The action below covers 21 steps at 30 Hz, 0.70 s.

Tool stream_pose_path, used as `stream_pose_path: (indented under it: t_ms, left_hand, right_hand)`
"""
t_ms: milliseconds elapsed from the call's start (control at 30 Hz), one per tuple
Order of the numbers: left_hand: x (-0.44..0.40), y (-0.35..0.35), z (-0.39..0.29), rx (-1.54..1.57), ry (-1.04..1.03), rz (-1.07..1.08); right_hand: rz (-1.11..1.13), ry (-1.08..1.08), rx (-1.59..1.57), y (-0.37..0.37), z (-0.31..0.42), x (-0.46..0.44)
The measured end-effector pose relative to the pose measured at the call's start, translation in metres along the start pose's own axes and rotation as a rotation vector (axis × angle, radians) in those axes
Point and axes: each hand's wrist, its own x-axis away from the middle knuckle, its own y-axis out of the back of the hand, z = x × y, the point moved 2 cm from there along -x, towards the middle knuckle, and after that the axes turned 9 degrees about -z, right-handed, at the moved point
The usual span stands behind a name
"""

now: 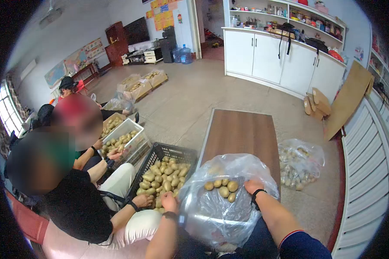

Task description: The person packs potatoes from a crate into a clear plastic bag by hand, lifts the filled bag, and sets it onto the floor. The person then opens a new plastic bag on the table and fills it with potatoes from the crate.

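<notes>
My left hand [169, 202] is over the near right side of a black plastic crate [190, 153], close to the oval yellow-brown produce [162, 175] heaped in it, kiwifruit or small potatoes. Its fingers are too hidden to show whether they grip anything. A clear plastic bag [203, 211] is spread wide in front of me, over the near end of a brown table [240, 134]. Inside it lie several loose pieces of the same produce [224, 191]. My right hand [254, 186] is closed at the bag's right side, with plastic at its fingers.
At my left sits a co-worker in black, one hand [142, 200] at the crate. Beyond stand a white crate [136, 129] and lined boxes [153, 82] of produce. A filled clear bag [300, 164] lies on the floor at right, near leaning cardboard [349, 99].
</notes>
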Motion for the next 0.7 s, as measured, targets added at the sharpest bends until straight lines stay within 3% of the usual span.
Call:
stream_pose_path:
  t_ms: [100,167,267,367,700]
  left_hand:
    - [0.011,-0.005,-0.006,0.016,-0.042,-0.051]
    - [0.003,-0.002,-0.006,-0.056,-0.107,0.048]
    - [-0.017,0.000,0.013,-0.105,-0.112,-0.004]
    - [0.005,-0.005,-0.005,-0.101,-0.081,-0.034]
    - [0.028,-0.012,-0.020,-0.027,-0.008,-0.003]
  right_hand:
    - [0.008,-0.033,-0.040,-0.002,-0.007,-0.003]
    - [0.020,-0.048,-0.078,0.001,-0.004,-0.001]
    - [-0.076,-0.010,-0.242,-0.026,-0.018,-0.019]
    - [-0.140,-0.031,-0.232,-0.002,-0.006,-0.006]
    - [-0.009,-0.021,-0.377,0.005,-0.012,-0.027]
